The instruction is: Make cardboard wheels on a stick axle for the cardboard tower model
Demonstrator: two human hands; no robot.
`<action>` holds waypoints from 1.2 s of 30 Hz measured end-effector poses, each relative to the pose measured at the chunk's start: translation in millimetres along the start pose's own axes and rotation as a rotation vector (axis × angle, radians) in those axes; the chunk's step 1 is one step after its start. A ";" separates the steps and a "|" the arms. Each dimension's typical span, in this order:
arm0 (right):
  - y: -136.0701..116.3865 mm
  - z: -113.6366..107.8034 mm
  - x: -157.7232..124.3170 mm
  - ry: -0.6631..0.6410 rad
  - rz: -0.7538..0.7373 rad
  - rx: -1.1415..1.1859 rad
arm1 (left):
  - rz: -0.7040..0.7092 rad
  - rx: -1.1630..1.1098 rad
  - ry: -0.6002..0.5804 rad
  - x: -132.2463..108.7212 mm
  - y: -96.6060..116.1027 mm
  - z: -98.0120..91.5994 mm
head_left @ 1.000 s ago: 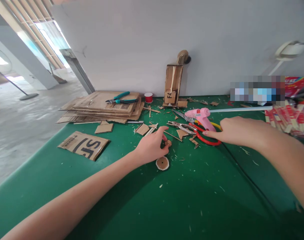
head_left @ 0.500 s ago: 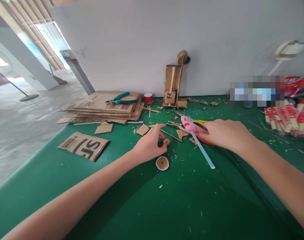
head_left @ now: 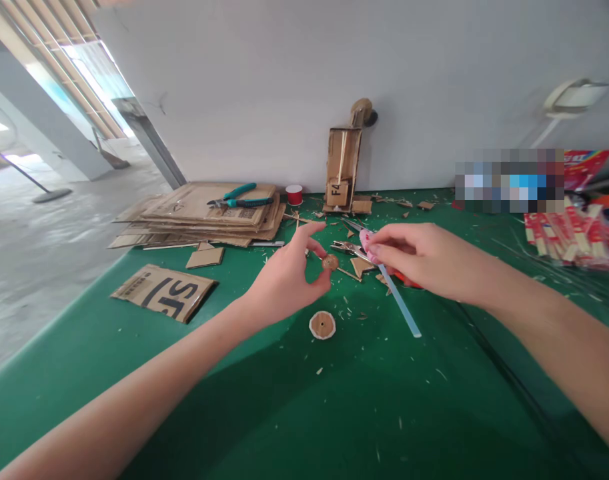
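A small round brown disc (head_left: pixel 329 263) is pinched between the thumb and a finger of my left hand (head_left: pixel 289 277), the other fingers raised. Just below it on the table lies a larger cardboard disc (head_left: pixel 323 325) with a pale rim and a small centre hole. My right hand (head_left: pixel 409 253) is closed on a pink hot glue gun (head_left: pixel 366 244), hiding much of it. From the gun a long clear glue stick (head_left: pixel 401 307) slants down to the right. Pliers with metal jaws (head_left: pixel 348 248) lie beside the gun, partly covered by my hand.
Teal-handled cutters (head_left: pixel 244 200) rest on a cardboard stack (head_left: pixel 199 217) at the back left. A cardboard structure (head_left: pixel 341 170) stands against the wall beside a red spool (head_left: pixel 294 195). Cardboard scraps (head_left: pixel 361 267) litter the middle; packaged sticks (head_left: pixel 569 233) lie at right. A printed cardboard piece (head_left: pixel 164 292) lies left.
My left hand has lifted slightly with the small disc, which now shows its face. My right hand has shifted left and up, its fingers now over the glue gun's body.
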State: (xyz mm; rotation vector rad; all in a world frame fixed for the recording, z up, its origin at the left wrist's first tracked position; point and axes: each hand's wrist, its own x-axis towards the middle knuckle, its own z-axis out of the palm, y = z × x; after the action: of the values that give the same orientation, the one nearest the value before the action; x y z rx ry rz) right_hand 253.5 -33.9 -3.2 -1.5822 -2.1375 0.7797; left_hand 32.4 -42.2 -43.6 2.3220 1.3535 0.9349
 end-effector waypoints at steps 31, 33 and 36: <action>-3.9 27.5 -2.0 -0.408 -0.095 1.198 | 0.036 -0.223 0.045 -12.4 40.1 -17.5; -4.0 28.2 -2.1 -0.411 -0.101 1.209 | 0.037 -0.228 0.039 -13.2 40.6 -16.6; -3.9 28.7 -2.4 -0.414 -0.112 1.213 | 0.047 -0.231 0.033 -14.3 41.7 -16.7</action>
State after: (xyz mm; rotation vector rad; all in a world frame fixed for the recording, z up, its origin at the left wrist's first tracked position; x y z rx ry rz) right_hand 234.4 -43.1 -23.0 -0.6585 -1.3451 1.9555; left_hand 44.0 -76.9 -14.0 2.1808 1.1398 1.0858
